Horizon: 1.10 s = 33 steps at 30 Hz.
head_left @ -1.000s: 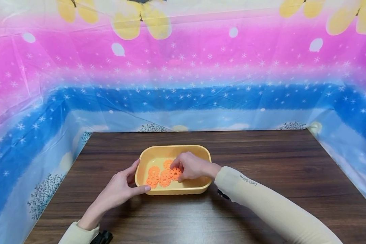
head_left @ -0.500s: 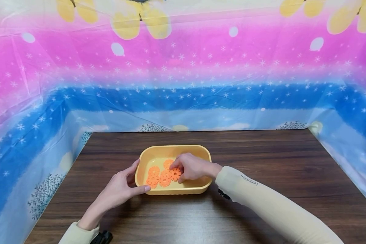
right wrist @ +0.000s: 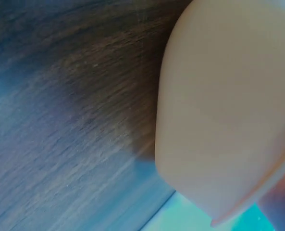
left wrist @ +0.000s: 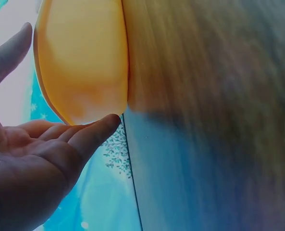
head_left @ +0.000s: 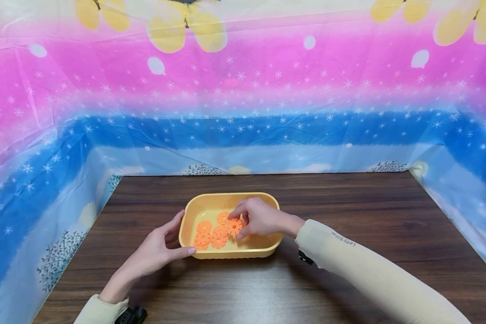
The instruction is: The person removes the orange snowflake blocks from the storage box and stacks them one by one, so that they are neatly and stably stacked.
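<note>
An orange notched disc (head_left: 231, 228) is pinched between the thumb and fingers of a person's right hand (head_left: 261, 218), low inside a yellow container (head_left: 235, 254) toward the middle of its floor. Just beside it, on the container's left half, several more orange discs (head_left: 220, 234) lie in a loose cluster, some overlapping; one rests nearer the far wall. The right forearm crosses the container's right end, its pale sleeve (head_left: 348, 252) bearing dark lettering and a black wrist device (head_left: 305, 257) at the cuff. At the opposite end, the left hand (head_left: 155, 249) braces the container, its thumb laid at the near corner of the rim and its fingers stretched out nearly straight against the outer wall, a contact also seen from the left wrist. A second black device (head_left: 132, 316) sits by the left cuff (head_left: 107, 310). The container stands upright on a dark wood-grain table (head_left: 348, 198), its smooth outer side filling much of the right wrist view. Behind the table and along both sides hangs a backdrop (head_left: 243, 130) banded in pink and blue, printed with white snowflakes, pale balloons, yellow butterflies and leafy bushes.
</note>
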Each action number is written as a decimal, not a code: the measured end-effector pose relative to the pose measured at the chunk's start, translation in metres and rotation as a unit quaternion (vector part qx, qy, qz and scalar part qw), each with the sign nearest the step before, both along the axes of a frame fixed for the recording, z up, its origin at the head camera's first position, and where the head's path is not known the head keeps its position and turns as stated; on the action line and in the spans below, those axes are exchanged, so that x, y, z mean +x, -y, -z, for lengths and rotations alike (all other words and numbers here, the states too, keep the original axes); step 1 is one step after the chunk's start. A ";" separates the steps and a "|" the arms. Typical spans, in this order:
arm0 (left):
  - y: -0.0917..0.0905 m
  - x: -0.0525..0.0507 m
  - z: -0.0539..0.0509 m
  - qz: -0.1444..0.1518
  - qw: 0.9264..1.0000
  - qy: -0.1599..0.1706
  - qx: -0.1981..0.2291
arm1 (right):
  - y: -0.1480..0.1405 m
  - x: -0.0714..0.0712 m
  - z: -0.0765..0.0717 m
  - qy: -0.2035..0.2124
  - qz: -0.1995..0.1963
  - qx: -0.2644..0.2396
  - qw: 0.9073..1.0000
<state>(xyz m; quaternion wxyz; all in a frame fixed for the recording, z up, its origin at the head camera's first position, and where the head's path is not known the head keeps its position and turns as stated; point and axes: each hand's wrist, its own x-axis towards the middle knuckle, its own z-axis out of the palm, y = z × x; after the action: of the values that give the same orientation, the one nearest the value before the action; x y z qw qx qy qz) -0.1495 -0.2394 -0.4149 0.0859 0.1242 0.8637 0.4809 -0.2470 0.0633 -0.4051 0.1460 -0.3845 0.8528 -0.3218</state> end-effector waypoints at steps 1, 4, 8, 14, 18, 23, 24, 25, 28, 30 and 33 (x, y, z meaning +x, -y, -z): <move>0.001 0.000 0.000 0.002 1.000 0.000 0.006 | -0.001 0.001 -0.002 -0.001 0.003 -0.003 1.000; 0.002 -0.002 0.000 0.012 1.000 0.003 0.023 | -0.006 0.004 -0.006 -0.009 0.008 -0.014 1.000; 0.003 -0.003 0.002 0.015 0.999 0.008 0.038 | -0.014 0.007 -0.011 -0.008 0.016 -0.036 0.999; 0.005 -0.006 0.004 0.025 0.998 0.008 0.053 | -0.028 0.011 -0.017 0.003 0.031 -0.063 0.998; 0.006 -0.006 0.003 0.028 0.998 0.011 0.056 | -0.040 0.012 -0.020 -0.005 0.044 -0.066 0.997; 0.005 -0.006 0.003 0.026 0.998 0.014 0.056 | -0.057 0.010 -0.021 -0.012 0.064 -0.071 0.995; 0.005 -0.007 0.003 0.025 0.998 0.014 0.056 | -0.061 0.010 -0.021 -0.012 0.068 -0.074 0.995; 0.005 -0.007 0.003 0.025 0.998 0.014 0.055 | -0.065 0.010 -0.021 -0.012 0.074 -0.076 0.994; 0.004 -0.007 0.003 0.024 0.998 0.017 0.056 | -0.077 0.009 -0.021 -0.004 0.090 -0.089 0.992; 0.004 -0.006 0.002 0.022 0.998 0.019 0.054 | -0.086 0.008 -0.021 0.003 0.101 -0.095 0.990; 0.004 -0.006 0.001 0.018 0.998 0.025 0.051 | -0.099 0.005 -0.021 0.011 0.112 -0.103 0.988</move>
<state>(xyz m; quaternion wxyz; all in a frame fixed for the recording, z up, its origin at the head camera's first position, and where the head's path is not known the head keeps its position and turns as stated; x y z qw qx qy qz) -0.1560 -0.2439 -0.4161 0.1094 0.1320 0.8335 0.5253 -0.2415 0.1618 -0.3836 0.0783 -0.2955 0.8512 -0.4266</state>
